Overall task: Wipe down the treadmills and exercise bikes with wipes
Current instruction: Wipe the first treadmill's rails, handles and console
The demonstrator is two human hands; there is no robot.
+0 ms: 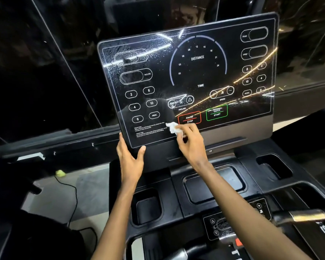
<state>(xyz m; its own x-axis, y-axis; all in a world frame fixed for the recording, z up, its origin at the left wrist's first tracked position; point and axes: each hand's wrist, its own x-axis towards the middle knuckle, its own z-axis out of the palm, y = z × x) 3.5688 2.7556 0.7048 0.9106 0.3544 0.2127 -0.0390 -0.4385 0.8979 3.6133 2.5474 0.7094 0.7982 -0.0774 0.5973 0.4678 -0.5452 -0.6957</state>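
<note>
Head view: right hand (192,142) pinches a crumpled white wipe (174,127) against the console panel (197,72) at its lower edge, just below PAUSE/STOP. Left hand (129,159) clasps the panel's lower-left corner, thumb in front. Below: cup holder (148,208), handrail keypad (231,223). Black cable (72,186) on the floor, left.

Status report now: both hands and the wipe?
Left hand grips console panel, lower-left corner. Right hand holds white wipe against panel's lower part. Nothing blocking.
</note>
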